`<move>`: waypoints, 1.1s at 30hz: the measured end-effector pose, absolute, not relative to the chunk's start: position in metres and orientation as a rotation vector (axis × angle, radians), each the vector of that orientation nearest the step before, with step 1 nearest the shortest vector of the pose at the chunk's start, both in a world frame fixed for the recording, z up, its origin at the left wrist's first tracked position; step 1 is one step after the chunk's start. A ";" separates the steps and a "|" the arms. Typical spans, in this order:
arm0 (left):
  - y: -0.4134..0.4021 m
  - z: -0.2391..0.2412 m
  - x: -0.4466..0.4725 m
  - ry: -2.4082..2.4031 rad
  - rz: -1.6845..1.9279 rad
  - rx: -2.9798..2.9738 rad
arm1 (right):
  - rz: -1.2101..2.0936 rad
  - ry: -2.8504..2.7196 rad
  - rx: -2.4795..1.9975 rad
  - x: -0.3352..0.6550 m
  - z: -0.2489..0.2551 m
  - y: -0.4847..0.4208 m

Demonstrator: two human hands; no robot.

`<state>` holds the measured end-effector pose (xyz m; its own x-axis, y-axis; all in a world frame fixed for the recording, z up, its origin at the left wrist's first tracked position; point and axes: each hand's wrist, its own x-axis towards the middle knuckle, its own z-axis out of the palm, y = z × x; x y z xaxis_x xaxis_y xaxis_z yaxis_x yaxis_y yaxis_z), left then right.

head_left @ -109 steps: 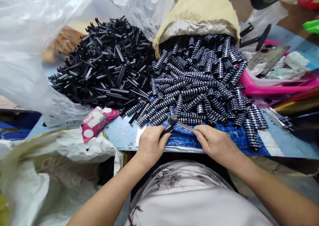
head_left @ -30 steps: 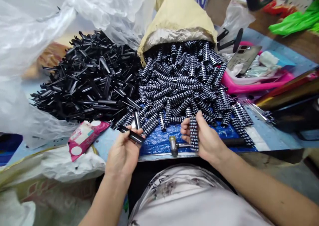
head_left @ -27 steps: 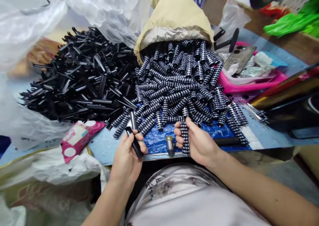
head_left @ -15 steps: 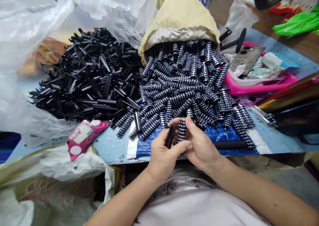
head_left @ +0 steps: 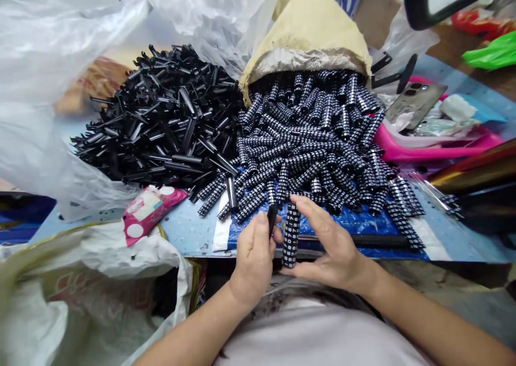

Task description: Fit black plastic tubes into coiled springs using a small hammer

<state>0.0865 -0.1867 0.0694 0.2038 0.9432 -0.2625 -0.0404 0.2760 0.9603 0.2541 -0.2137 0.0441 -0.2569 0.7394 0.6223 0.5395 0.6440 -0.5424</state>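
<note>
Between the thumb and fingers of my right hand (head_left: 338, 248), pinched at its two ends, stands a dark cylindrical roller piece (head_left: 291, 237) with rows of white squares. My left hand (head_left: 252, 258) is closed around a slim black plastic piece (head_left: 272, 216), just left of the roller piece. Beyond my hands lies a heap of similar patterned roller pieces (head_left: 300, 151), spilling from a yellow sack (head_left: 310, 22). To its left is a big heap of glossy black plastic pieces (head_left: 173, 124).
A blue sheet (head_left: 366, 225) covers part of the light-blue table (head_left: 193, 223). A pink packet (head_left: 151, 210) sits near the front edge, above an open white sack (head_left: 108, 296). At right, a pink tray (head_left: 435, 150) holds a phone (head_left: 417, 103). Clear plastic sheeting (head_left: 36, 76) hangs at left.
My hands have drawn apart. The patterned roller piece, partly hidden by my fingers before, now shows along its whole length in my right hand. The view has shifted slightly left.
</note>
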 end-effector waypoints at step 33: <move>-0.165 0.053 0.054 1.211 0.872 1.481 | 0.112 -2.156 -1.432 0.301 0.012 -0.245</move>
<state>0.0540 -0.1654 0.0534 0.2409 0.9689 -0.0565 0.2537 -0.0067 0.9673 0.3014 -0.2450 0.0123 -0.2858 0.8748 0.3913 0.8294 0.4303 -0.3563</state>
